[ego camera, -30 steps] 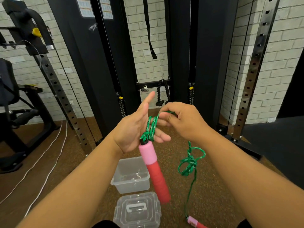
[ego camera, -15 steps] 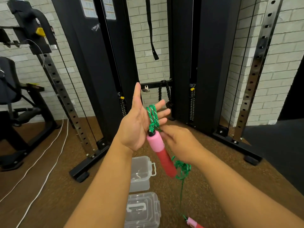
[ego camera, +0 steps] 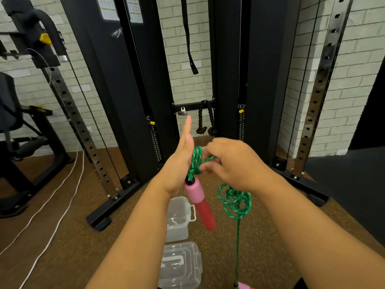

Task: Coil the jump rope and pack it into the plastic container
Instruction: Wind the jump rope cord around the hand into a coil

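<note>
The green jump rope [ego camera: 195,161] is wound in several turns around the fingers of my left hand [ego camera: 179,165], which is held flat and upright. Its pink-and-red handle [ego camera: 200,203] hangs down below that hand. My right hand [ego camera: 233,163] pinches the rope against the coil. A loose tangle of rope [ego camera: 235,201] dangles under my right wrist and runs down to the second pink handle [ego camera: 243,285] at the bottom edge. The clear plastic container [ego camera: 177,217] stands open on the floor below, its lid [ego camera: 181,265] lying nearer to me.
A black cable machine [ego camera: 260,80] with perforated steel uprights stands close ahead against a white brick wall. Another black gym machine [ego camera: 25,130] is at the left. White cables [ego camera: 52,197] trail over the brown floor. A dark mat [ego camera: 350,188] lies at right.
My right hand has risen from below the handle up to the coil on my left fingers, carrying rope with it. The dangling tangle has lifted higher.
</note>
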`<state>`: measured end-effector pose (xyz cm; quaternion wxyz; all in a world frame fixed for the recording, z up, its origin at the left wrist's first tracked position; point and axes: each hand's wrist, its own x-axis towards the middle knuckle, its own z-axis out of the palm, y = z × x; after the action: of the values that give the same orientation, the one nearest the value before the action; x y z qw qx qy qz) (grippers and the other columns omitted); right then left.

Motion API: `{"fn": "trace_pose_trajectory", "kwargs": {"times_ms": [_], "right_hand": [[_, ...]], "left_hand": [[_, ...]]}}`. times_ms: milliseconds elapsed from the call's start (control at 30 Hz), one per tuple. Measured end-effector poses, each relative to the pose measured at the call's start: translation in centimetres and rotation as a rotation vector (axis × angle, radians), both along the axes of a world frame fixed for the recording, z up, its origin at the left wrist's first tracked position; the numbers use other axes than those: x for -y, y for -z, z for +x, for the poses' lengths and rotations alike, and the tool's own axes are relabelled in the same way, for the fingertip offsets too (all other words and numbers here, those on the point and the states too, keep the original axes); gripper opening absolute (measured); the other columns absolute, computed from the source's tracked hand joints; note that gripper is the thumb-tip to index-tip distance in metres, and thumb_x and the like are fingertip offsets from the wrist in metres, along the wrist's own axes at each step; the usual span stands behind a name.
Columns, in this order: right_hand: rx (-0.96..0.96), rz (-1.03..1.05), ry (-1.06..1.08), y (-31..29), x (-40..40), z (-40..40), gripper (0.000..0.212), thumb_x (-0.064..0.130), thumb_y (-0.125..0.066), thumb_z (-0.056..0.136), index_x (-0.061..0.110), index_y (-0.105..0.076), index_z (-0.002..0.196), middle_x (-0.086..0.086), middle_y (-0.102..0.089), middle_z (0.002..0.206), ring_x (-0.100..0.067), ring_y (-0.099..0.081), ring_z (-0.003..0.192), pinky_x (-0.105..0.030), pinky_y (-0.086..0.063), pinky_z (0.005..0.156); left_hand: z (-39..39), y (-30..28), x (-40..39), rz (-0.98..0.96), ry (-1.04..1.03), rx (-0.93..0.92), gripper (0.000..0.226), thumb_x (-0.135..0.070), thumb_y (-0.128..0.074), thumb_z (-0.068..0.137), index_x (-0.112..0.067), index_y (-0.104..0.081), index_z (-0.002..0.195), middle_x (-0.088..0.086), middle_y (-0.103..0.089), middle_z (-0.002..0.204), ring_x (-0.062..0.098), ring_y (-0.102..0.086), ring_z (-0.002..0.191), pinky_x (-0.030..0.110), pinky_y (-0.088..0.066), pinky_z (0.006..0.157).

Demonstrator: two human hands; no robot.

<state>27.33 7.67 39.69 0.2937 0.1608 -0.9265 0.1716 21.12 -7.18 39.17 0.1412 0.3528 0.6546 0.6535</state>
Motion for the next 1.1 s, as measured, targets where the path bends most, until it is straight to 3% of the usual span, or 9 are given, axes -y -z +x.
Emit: {"fn": "trace_pose_trajectory", "kwargs": {"times_ms": [67,133,267,400,533,600,700,800,1100], "right_hand": [[-0.006,-0.062,-0.010,-0.5,-0.4,-0.5,0.006,0.027,-0.064,0.085,0.021,-0.065,0.087,0.010,-0.053,0.080,-0.007,-0.051,0.073,-0.028,-0.045,0.068],[0.006,-0.136,-0.015,-0.7,-0.7,-1.0,0.005,0.023,-0.065,0.086,0.021,-0.065,0.090,0.009,-0.054,0.082,-0.004,-0.050,0.071,-0.026,-0.045,0.068],[0.123,-0.472,-0.104,-0.5,-0.7,-1.5,0.006,0.013,-0.067,0.085,0.016,-0.064,0.089,0.003,-0.061,0.088,-0.002,-0.062,0.067,-0.016,-0.049,0.063],[0.162,-0.529,-0.084,0.4,-1.1,-1.9,0.004,0.017,-0.066,0.086,0.020,-0.066,0.088,0.012,-0.063,0.085,-0.004,-0.058,0.084,-0.023,-0.048,0.078],[0.292,-0.782,-0.171,1.4,-0.7,-2.2,0.017,0.021,-0.061,0.090,0.030,-0.065,0.076,0.006,-0.060,0.074,-0.010,-0.055,0.071,-0.032,-0.049,0.073],[0.362,-0.933,-0.237,2.1,-0.5,-2.2,0.023,0.024,-0.054,0.094,0.032,-0.068,0.078,0.003,-0.058,0.075,-0.014,-0.053,0.070,-0.032,-0.049,0.070],[0.496,-1.051,-0.273,3.4,-0.8,-2.3,0.035,0.038,-0.041,0.099,0.012,-0.064,0.098,-0.002,-0.056,0.077,-0.018,-0.051,0.070,-0.030,-0.047,0.065],[0.544,-1.095,-0.244,4.5,-1.4,-2.5,0.041,0.051,-0.038,0.096,0.021,-0.067,0.097,-0.004,-0.059,0.080,-0.021,-0.050,0.073,-0.034,-0.043,0.069],[0.630,-0.791,-0.242,6.0,-1.8,-1.5,0.015,0.037,-0.059,0.090,0.029,-0.071,0.093,0.014,-0.060,0.072,-0.003,-0.051,0.068,-0.026,-0.041,0.070]], "left_hand": [[0.2,-0.1,0.0,-0.001,0.036,0.013,0.053,-0.053,-0.018,0.097,-0.054,-0.003,0.149,0.004,-0.042,0.145,0.005,-0.067,0.093,0.026,-0.054,0.080],[0.3,-0.2,0.1,-0.009,0.033,0.003,0.059,-0.058,-0.022,0.092,-0.054,-0.006,0.148,0.011,-0.064,0.111,0.019,-0.066,0.066,0.034,-0.053,0.067],[0.4,-0.4,0.3,-0.027,-0.004,-0.010,0.060,-0.066,-0.026,0.087,-0.058,-0.017,0.146,0.025,-0.066,0.097,0.019,-0.058,0.055,0.035,-0.048,0.060],[0.0,-0.6,0.6,-0.018,0.048,0.058,0.068,-0.068,-0.028,0.085,-0.047,-0.021,0.149,0.016,-0.068,0.077,0.015,-0.051,0.045,0.030,-0.040,0.053],[-0.4,-0.7,1.0,0.128,0.159,0.223,0.064,-0.063,-0.041,0.087,-0.042,-0.034,0.147,0.020,-0.061,0.070,0.015,-0.050,0.041,0.025,-0.043,0.045],[-0.4,-0.9,0.9,0.220,0.194,0.288,0.061,-0.060,-0.038,0.089,-0.040,-0.034,0.147,0.019,-0.060,0.077,0.016,-0.053,0.043,0.025,-0.045,0.047],[-0.5,-1.7,0.6,0.315,0.196,0.302,0.055,-0.056,-0.021,0.098,-0.039,-0.025,0.150,0.030,-0.066,0.114,0.016,-0.059,0.049,0.025,-0.047,0.052],[-1.0,-2.4,0.6,0.330,0.110,0.228,0.055,-0.054,-0.015,0.099,-0.038,-0.017,0.152,0.026,-0.067,0.118,0.016,-0.060,0.051,0.024,-0.046,0.053],[-1.9,-3.1,1.8,0.371,0.060,0.142,0.056,-0.055,-0.012,0.100,-0.037,-0.019,0.152,0.023,-0.067,0.120,0.013,-0.059,0.051,0.023,-0.048,0.057]]}}
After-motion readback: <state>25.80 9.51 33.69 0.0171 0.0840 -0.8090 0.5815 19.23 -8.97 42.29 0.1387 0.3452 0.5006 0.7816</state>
